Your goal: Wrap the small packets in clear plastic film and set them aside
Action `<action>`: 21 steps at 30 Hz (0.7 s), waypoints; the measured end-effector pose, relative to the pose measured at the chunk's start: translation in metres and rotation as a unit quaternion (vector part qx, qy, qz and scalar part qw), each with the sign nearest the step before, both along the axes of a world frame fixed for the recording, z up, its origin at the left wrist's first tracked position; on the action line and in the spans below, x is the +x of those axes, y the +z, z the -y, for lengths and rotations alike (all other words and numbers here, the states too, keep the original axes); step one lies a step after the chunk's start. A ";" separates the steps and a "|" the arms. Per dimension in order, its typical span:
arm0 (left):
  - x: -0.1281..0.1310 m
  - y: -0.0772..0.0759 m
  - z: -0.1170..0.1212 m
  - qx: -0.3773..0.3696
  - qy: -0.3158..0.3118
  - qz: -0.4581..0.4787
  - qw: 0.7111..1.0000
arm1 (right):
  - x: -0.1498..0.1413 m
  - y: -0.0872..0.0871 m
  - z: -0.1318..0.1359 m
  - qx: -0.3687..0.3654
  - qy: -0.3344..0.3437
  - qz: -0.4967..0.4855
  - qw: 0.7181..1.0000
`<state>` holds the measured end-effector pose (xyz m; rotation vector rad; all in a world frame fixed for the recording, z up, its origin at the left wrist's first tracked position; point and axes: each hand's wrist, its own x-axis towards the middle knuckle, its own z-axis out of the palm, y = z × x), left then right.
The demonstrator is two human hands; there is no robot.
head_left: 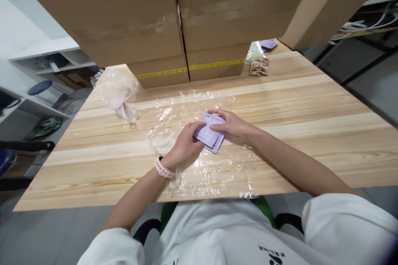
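A small stack of flat lilac packets (pixel 209 133) rests on a sheet of clear plastic film (pixel 202 165) spread over the wooden table (pixel 311 103). My left hand (pixel 183 145), with a pale watch at the wrist, grips the stack's left edge with curled fingers. My right hand (pixel 231 126) holds the stack's right and far edge, fingers bent over the top packet. Both hands are closed on the same stack.
Large cardboard boxes (pixel 174 20) stand stacked along the table's far side. A crumpled clear bag (pixel 118 91) lies at the left. A red-and-white sachet (pixel 259 66) and another lilac packet (pixel 267 44) lie at the far right. Shelving stands at the left, beyond the table.
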<state>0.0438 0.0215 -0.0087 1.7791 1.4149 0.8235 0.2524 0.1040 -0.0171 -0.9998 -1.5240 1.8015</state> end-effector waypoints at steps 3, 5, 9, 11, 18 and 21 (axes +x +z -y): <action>-0.001 0.000 0.004 0.012 0.002 0.028 1.000 | 0.001 0.007 0.000 -0.034 -0.007 -0.048 0.998; -0.002 0.000 0.008 0.014 0.001 0.023 1.000 | 0.015 0.013 -0.008 -0.025 -0.014 -0.051 0.998; -0.005 -0.001 0.012 0.059 -0.015 -0.111 0.992 | 0.069 0.016 -0.039 0.024 -0.133 -0.009 0.991; -0.011 -0.001 0.011 0.077 -0.018 -0.172 0.982 | 0.099 0.010 -0.053 0.041 -0.228 0.007 0.973; -0.070 0.038 -0.011 0.106 -0.043 -0.323 0.939 | 0.171 -0.016 -0.072 0.087 -0.359 0.121 0.922; -0.067 0.086 -0.024 0.200 -0.058 -0.324 0.923 | 0.185 -0.017 -0.066 0.204 -0.326 0.257 0.887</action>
